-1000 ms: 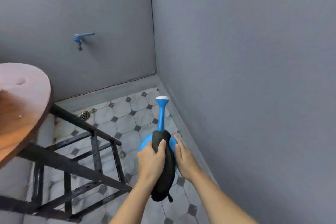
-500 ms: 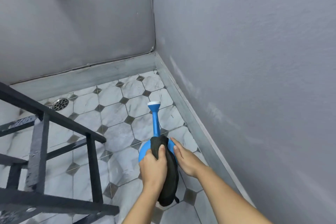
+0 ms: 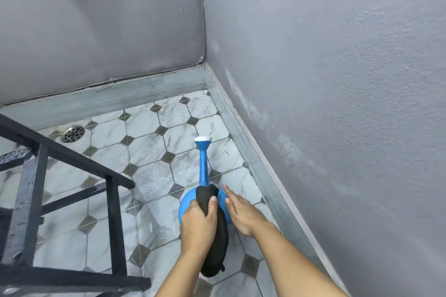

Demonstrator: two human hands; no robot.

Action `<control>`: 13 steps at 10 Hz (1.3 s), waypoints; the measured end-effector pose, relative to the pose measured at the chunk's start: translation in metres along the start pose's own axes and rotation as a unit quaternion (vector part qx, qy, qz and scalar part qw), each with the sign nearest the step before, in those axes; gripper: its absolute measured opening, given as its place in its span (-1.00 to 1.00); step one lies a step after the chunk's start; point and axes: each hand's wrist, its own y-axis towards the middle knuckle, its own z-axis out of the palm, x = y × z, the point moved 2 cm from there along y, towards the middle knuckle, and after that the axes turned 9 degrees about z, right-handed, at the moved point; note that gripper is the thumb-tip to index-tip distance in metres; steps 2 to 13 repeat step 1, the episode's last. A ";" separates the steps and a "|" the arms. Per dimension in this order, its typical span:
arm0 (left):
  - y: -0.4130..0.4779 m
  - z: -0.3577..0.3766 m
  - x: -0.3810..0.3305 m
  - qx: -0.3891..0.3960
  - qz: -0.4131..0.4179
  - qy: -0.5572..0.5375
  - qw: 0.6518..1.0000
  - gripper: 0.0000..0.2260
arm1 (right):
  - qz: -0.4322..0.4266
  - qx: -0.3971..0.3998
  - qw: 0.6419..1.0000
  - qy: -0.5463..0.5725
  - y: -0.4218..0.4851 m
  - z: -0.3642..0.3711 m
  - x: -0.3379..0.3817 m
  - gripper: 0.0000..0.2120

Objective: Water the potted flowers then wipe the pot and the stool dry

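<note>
1. Black metal stool frame [image 3: 36, 200] at far left, over the tiled floor [image 3: 149, 176]; round drain [image 3: 72, 134] beyond.
2. Left hand [image 3: 199, 220] clenched around a dark cloth [image 3: 213, 231] draped over the blue watering can [image 3: 205, 171], low near the wall corner, possibly resting on the tiles.
3. Right hand [image 3: 241, 212] flat, fingers extended against the can's right side.

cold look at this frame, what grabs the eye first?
The bright blue watering can, low near the corner of the tiled floor, spout pointing away. The left hand grips it together with a dark cloth; the right hand lies flat against its side. A black metal frame fills the left edge.
</note>
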 end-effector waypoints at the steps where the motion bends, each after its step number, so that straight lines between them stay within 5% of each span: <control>1: -0.007 -0.021 -0.007 -0.012 -0.012 0.041 0.999 -0.38 | 0.018 -0.024 1.000 0.008 -0.018 -0.019 0.012 -0.49; 13: -0.007 -0.021 -0.007 -0.012 -0.012 0.041 0.999 -0.38 | 0.018 -0.024 1.000 0.008 -0.018 -0.019 0.012 -0.49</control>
